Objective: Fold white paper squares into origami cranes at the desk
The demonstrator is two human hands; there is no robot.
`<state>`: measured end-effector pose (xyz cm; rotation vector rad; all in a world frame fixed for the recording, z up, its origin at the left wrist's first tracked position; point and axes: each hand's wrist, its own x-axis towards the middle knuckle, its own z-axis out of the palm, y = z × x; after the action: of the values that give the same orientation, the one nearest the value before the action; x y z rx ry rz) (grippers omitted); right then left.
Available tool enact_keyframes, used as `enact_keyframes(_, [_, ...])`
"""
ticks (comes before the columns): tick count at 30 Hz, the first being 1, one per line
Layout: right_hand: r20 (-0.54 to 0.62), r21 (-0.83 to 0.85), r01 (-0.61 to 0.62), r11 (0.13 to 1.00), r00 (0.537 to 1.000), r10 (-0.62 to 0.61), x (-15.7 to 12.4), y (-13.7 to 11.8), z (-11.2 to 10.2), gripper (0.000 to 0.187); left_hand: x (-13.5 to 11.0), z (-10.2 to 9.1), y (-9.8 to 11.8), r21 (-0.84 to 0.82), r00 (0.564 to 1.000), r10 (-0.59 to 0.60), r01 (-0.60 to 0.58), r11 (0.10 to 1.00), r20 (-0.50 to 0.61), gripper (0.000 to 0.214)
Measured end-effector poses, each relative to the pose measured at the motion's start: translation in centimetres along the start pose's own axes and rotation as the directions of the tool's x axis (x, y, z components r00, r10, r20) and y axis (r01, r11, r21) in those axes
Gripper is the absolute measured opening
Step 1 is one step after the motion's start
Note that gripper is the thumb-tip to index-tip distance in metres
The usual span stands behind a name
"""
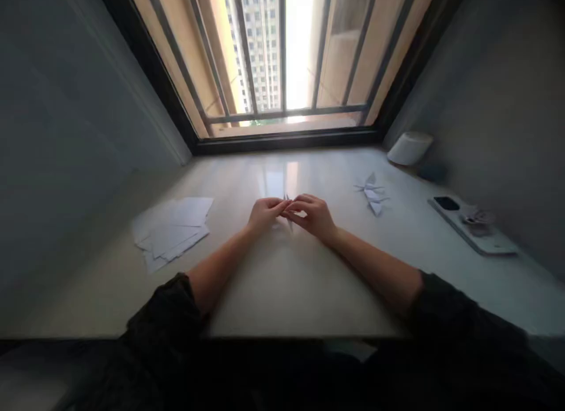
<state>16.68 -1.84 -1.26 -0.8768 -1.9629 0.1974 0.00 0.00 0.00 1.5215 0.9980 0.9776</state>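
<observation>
Over the middle of the white sill, my left hand (pixel 265 212) and my right hand (pixel 314 214) meet at the fingertips. Between them is a small folded piece of white paper (pixel 290 224), its thin points sticking out above and below my fingers. Both hands pinch it; most of it is hidden behind the fingers. Off to the right lie folded paper cranes (pixel 373 194), white with narrow pointed ends, close together. To the left, a loose stack of white paper sheets (pixel 179 229) is fanned out unevenly.
A white phone (pixel 474 227) with a ring-like grip on its back lies at the right. Behind it, a white roll (pixel 409 148) rests by the wall. A barred window (pixel 286 143) closes off the far side. The sill's front edge (pixel 304 337) runs near my body.
</observation>
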Motion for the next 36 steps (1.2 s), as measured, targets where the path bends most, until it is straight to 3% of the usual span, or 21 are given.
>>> enact_keyframes(5, [0.026,0.238,-0.154,0.959,0.988,0.153,0.2,0.1,-0.1,0.017,0.4,-0.1,-0.3,-0.064,0.998,0.007,-0.011,0.998,-0.070,0.041])
enact_keyframes(11, [0.140,0.532,-0.374,0.759,0.924,0.357,0.3,1.3,0.5,0.021,0.4,-0.1,-0.1,-0.098,0.991,-0.005,-0.009,0.995,-0.135,0.041])
enact_keyframes(17, [0.175,0.577,-0.462,0.674,0.876,0.450,0.3,1.8,0.7,0.026,0.3,0.0,-0.2,-0.105,0.996,-0.010,0.001,0.995,-0.085,0.038])
enact_keyframes(29, [0.180,0.597,-0.488,0.636,0.855,0.486,0.9,1.1,0.0,0.034,0.4,-0.2,-0.6,-0.096,0.992,0.011,-0.023,0.995,-0.122,0.037])
enact_keyframes(36, [0.167,0.622,-0.549,0.558,0.789,0.591,0.6,1.2,0.4,0.035,0.5,-0.1,-1.0,-0.093,0.993,0.025,-0.035,0.995,-0.113,0.041])
